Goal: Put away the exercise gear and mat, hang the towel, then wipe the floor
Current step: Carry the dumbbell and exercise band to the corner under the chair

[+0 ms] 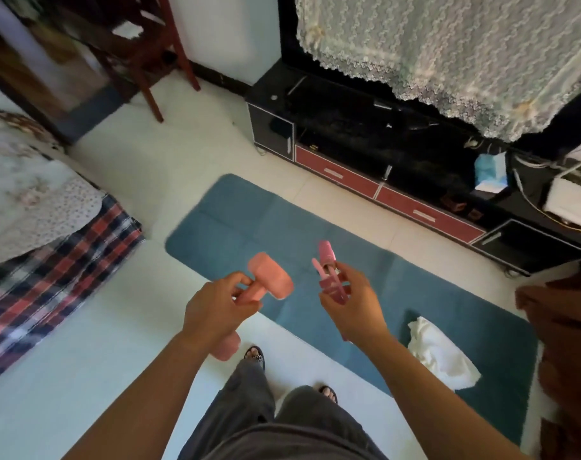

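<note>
Gripping pink dumbbell (270, 277) by its bar with left hand (213, 310), well off the floor, likely carrying to storage. Pinching smaller pink gear piece (329, 270) in right hand (352, 308); type unclear. Holding hands apart, above near edge of unrolled blue mat (249, 210). Leaving white towel (438, 353) crumpled on mat, right of right hand, untouched.

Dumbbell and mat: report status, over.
Left hand grips pink dumbbell; right hand grips small pink exercise gadget. Teal mat unrolled on floor, white towel lying on it. Towel must come off before rolling.
</note>
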